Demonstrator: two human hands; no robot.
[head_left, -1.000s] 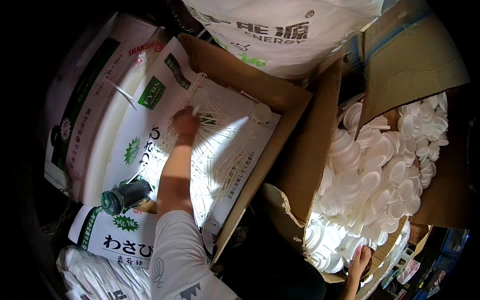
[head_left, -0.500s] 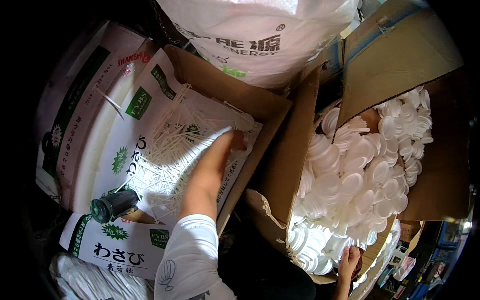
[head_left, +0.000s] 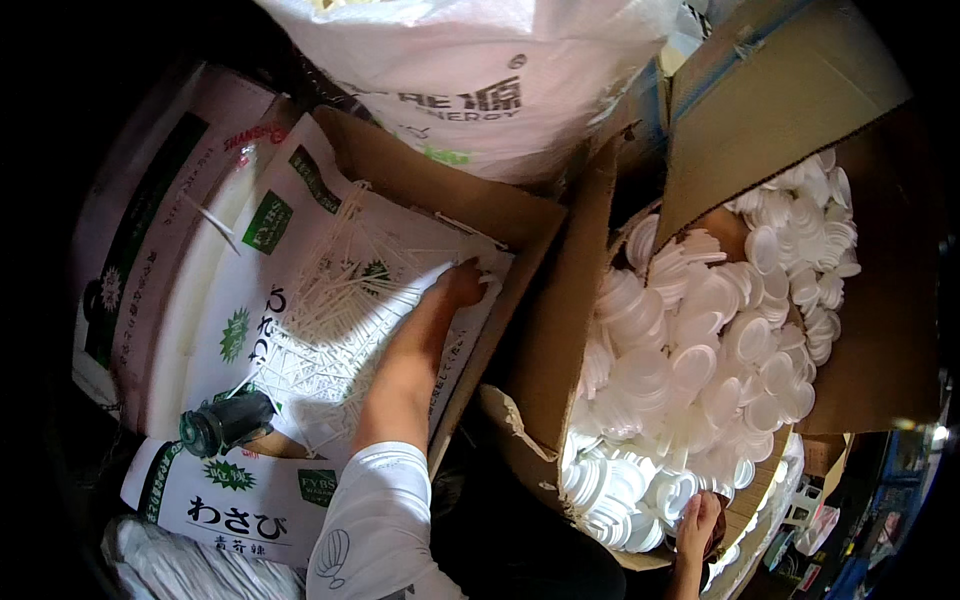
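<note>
My left hand (head_left: 462, 284) reaches to the far right corner of a cardboard box lined with a printed white sack (head_left: 225, 335). Its fingers are curled, with a small pale bit at the tips that I cannot make out. Thin white sticks (head_left: 335, 330) lie in a loose heap left of my forearm. In the other carton, white round plastic lids (head_left: 700, 370) are piled in leaning stacks. My right hand (head_left: 697, 522) is closed at the near edge of that pile, beside a brownish thing (head_left: 716, 525) partly hidden by the fingers; what it grips is unclear.
A dark cylinder (head_left: 228, 422) lies on the sack's near edge. Behind both boxes bulges a large white woven sack (head_left: 470, 90). A raised carton flap (head_left: 780, 110) overhangs the lids, and a torn cardboard edge (head_left: 520, 425) juts between the boxes.
My left hand has turned slightly and its fingers have drawn in near the box corner. My right hand stays by the lids. The whole view has shifted a little.
</note>
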